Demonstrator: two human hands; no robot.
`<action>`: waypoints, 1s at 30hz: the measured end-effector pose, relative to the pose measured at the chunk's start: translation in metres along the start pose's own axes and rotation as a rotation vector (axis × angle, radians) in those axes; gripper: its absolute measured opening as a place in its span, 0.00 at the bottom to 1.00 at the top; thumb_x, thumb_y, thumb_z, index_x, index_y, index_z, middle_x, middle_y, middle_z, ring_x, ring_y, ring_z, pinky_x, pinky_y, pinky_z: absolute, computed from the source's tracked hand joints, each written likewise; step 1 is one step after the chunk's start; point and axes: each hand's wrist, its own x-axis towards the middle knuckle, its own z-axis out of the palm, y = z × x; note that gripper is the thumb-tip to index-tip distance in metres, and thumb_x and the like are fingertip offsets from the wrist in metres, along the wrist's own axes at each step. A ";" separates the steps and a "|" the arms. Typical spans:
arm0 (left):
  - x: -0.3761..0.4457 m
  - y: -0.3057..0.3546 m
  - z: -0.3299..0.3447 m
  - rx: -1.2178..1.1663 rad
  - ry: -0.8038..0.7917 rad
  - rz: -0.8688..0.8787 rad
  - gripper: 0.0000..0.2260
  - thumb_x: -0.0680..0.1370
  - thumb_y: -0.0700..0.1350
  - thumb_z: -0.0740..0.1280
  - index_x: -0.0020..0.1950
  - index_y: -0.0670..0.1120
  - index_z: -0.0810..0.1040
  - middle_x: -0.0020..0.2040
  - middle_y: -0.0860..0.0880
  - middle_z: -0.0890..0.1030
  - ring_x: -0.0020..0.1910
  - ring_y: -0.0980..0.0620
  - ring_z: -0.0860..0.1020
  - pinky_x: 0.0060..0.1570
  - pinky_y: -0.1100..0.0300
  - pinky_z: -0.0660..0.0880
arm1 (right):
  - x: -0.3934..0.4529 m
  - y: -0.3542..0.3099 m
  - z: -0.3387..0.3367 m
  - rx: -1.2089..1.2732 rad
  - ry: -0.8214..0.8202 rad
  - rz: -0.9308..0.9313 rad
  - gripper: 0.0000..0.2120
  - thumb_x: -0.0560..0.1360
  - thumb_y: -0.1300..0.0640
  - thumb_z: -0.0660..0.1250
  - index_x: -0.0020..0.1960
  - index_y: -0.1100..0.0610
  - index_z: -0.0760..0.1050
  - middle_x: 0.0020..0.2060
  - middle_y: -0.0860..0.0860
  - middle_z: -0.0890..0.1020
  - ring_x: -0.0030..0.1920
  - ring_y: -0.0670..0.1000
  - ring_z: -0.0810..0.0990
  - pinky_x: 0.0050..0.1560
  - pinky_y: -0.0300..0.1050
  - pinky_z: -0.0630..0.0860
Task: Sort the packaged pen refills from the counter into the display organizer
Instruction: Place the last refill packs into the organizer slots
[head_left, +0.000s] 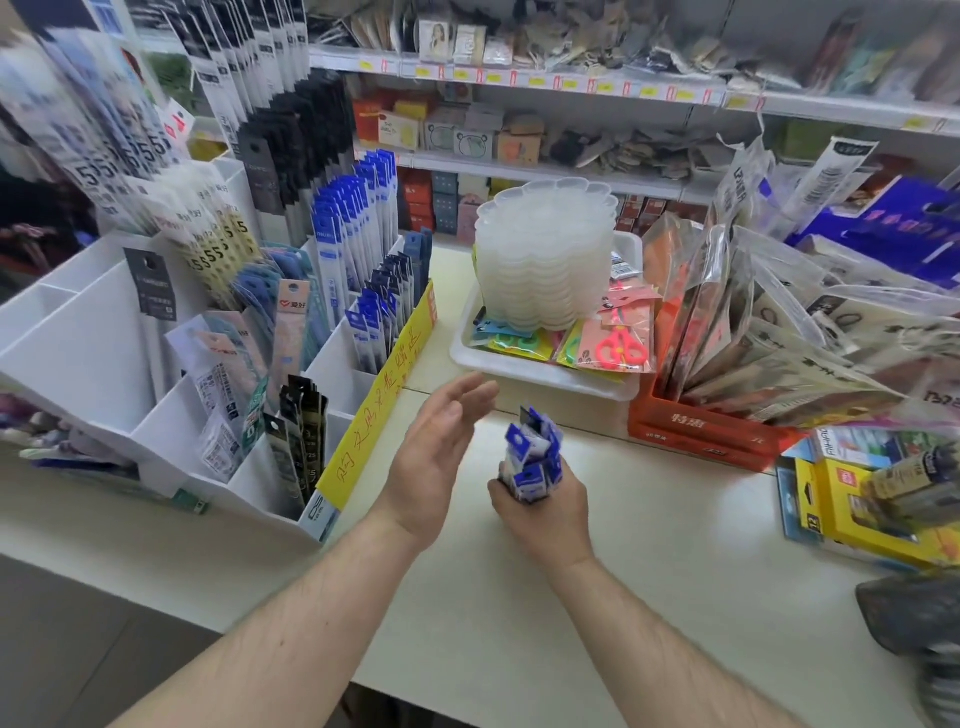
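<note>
**Q:** Pen refill packs (532, 460), where are they?

**A:** A bundle of blue-and-white packaged refills stands upright in the right hand (540, 512), whose fingers are wrapped around the lower part of the bundle. The hand is over the pale counter (675, 571), near the middle of the view. The card tops of the packs fan out above the fist.

**Q:** And the other hand?

**A:** The left hand (434, 462) is just left of the bundle, fingers straight and relaxed, palm turned towards the packs. It holds nothing and is not touching them.

**Q:** Where is the display organizer?

**A:** The white display organizer (171, 415) sits on the left part of the counter, a stepped rack of open compartments. Blue refill packs (371, 327) already stand in the compartments on its right side, with taller blue ones further back. Dark packs (301, 431) fill a near compartment. A yellow strip with red handwriting (384, 389) runs along its right wall, just left of the open hand.

**Q:** What else is nearby?

**A:** Beyond the hands, a white tray (519, 371) holds carded pink scissors (621, 348) and a stack of translucent scalloped plastic dishes (545, 260). To its right is an orange box (701, 434) crammed with clear-bagged items. A yellow boxed product (852, 509) lies at the right edge. Shop shelves (519, 83) line the far wall.
</note>
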 end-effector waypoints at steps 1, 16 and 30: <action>0.000 0.001 -0.005 0.012 0.018 -0.001 0.20 0.72 0.49 0.61 0.63 0.48 0.75 0.60 0.49 0.82 0.65 0.51 0.77 0.67 0.59 0.69 | 0.000 0.001 -0.001 0.007 -0.003 0.021 0.20 0.67 0.67 0.74 0.40 0.44 0.71 0.32 0.41 0.78 0.33 0.35 0.76 0.36 0.26 0.69; -0.032 0.035 -0.012 0.355 -0.054 -0.240 0.22 0.70 0.53 0.64 0.62 0.49 0.77 0.56 0.57 0.83 0.58 0.61 0.79 0.51 0.71 0.72 | -0.006 -0.083 -0.026 0.335 -0.476 0.278 0.18 0.69 0.67 0.73 0.57 0.56 0.76 0.45 0.58 0.84 0.46 0.56 0.86 0.43 0.49 0.84; -0.021 0.120 0.014 0.101 0.143 -0.189 0.07 0.78 0.36 0.67 0.51 0.45 0.82 0.43 0.43 0.86 0.41 0.47 0.83 0.47 0.52 0.80 | -0.017 -0.181 -0.055 -0.360 -0.699 -0.172 0.61 0.58 0.46 0.77 0.77 0.33 0.39 0.52 0.36 0.82 0.47 0.39 0.83 0.45 0.41 0.81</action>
